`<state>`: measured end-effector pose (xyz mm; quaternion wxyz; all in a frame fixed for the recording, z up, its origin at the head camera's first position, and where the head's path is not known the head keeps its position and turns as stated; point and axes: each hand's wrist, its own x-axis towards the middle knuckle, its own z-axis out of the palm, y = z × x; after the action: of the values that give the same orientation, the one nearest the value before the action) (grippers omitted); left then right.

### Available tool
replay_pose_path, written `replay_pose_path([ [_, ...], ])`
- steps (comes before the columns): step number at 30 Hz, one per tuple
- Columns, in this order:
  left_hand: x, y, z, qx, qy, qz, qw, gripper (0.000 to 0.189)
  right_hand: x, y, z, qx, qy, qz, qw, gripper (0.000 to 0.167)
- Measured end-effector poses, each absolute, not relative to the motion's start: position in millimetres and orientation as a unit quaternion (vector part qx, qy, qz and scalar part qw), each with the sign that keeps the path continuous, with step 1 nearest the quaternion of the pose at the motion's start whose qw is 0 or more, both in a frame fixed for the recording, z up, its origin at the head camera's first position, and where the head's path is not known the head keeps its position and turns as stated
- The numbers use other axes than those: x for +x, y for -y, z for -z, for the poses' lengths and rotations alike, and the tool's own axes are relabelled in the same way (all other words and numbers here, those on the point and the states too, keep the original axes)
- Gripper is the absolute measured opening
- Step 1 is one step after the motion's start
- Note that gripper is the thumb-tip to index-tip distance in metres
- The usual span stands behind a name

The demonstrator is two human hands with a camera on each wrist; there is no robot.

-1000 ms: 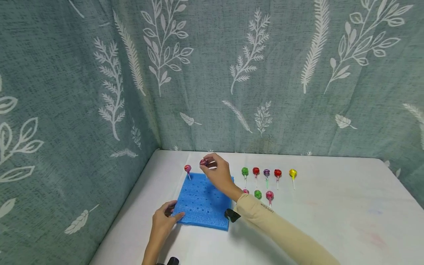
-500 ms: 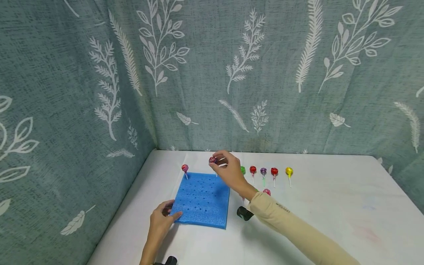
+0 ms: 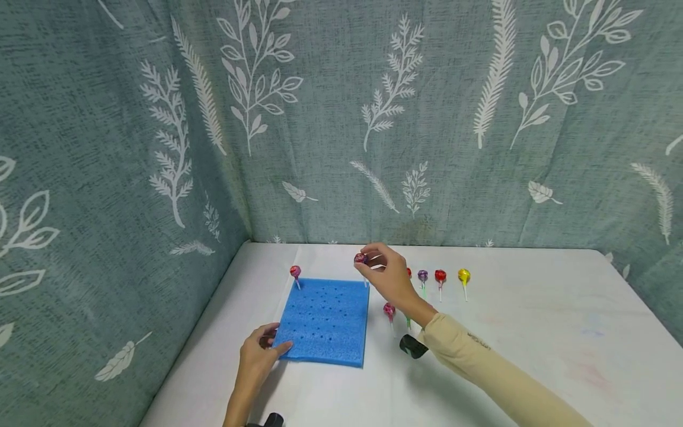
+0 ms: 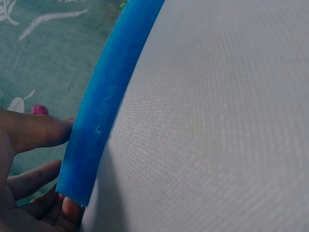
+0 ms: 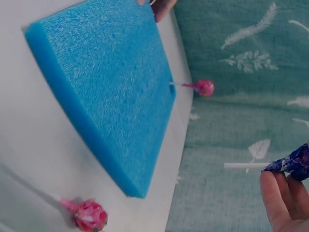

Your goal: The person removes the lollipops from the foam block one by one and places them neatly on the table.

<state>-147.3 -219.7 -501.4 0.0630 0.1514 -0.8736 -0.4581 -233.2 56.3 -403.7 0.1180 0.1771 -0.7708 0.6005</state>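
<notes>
A blue foam board (image 3: 322, 350) dotted with small holes lies on the white table. My left hand (image 3: 258, 354) grips its near left corner, thumb on top and fingers around the edge. At the far left corner a pink lollipop (image 3: 295, 271) stands upright, its stick in the foam. My right hand (image 3: 392, 279) pinches a dark purple-blue wrapped lollipop (image 3: 360, 258) by the head, above the board's far right corner. In the right wrist view the white stick (image 5: 244, 166) of this lollipop sticks out bare, apart from the foam.
Right of the board lie several lollipops in rows, among them a purple one (image 3: 423, 275), a red one (image 3: 440, 276), a yellow one (image 3: 464, 276) and a pink one (image 3: 389, 309). My right arm hides some. A patterned green curtain (image 3: 320, 148) hangs behind the table.
My right hand has moved right with the lollipop, from over the board's far edge near its middle to the far right corner. My left hand keeps its grip on the board.
</notes>
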Motion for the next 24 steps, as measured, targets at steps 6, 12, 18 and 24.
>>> replay_pose_path([
  [6, -148, 220, 503, 0.151, 0.874, 0.456, 0.067, 0.052, -217, -69, 387, 0.182, 0.769, -0.601, 0.117, 0.027],
  [12, -147, 219, 503, 0.157, 0.874, 0.455, 0.066, 0.052, -205, -81, 379, 0.168, 0.783, -0.587, 0.118, 0.025],
  [18, -147, 219, 504, 0.156, 0.872, 0.459, 0.065, 0.052, -216, -98, 404, 0.147, 0.788, -0.586, 0.118, 0.027],
  [24, -148, 219, 503, 0.153, 0.869, 0.466, 0.066, 0.053, -221, -114, 420, 0.134, 0.786, -0.589, 0.131, 0.027],
])
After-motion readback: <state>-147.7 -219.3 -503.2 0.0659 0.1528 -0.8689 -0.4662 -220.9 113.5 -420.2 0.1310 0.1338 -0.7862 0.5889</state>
